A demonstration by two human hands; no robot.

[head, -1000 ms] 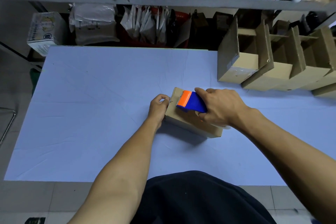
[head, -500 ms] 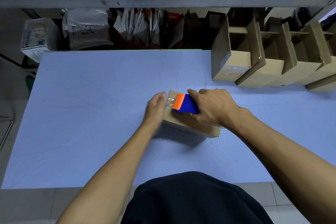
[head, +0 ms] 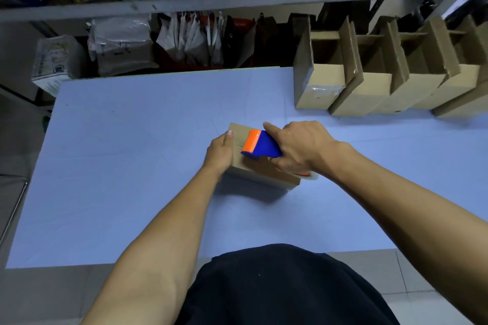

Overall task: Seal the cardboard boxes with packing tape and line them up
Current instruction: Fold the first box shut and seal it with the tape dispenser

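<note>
A small cardboard box [head: 261,166] lies near the middle of the pale blue surface [head: 132,166], flaps closed, with its long top face turned up. The right hand [head: 298,148] is wrapped around a blue and orange tape dispenser [head: 260,144], index finger stretched along its top, and holds it on the box's upper face toward the left end; a clear roll of tape [head: 310,176] peeks out beneath the wrist. The left hand [head: 220,152] lies flat, fingers straight, against the box's left end, bracing it. The box looks light and probably empty, so it would likely slide on the smooth surface under the pull of the tape unless it is steadied from the end opposite the pull, as the left hand seems placed to do. Its walls are stiff corrugated board, but the closed flaps may give at the centre seam, so pressure seems better spread than concentrated. To move it, gripping the two short ends or the long sides should hold well. At the far right edge, well apart from this box, a row of open-flapped boxes [head: 369,92] stands side by side, touching one another.
</note>
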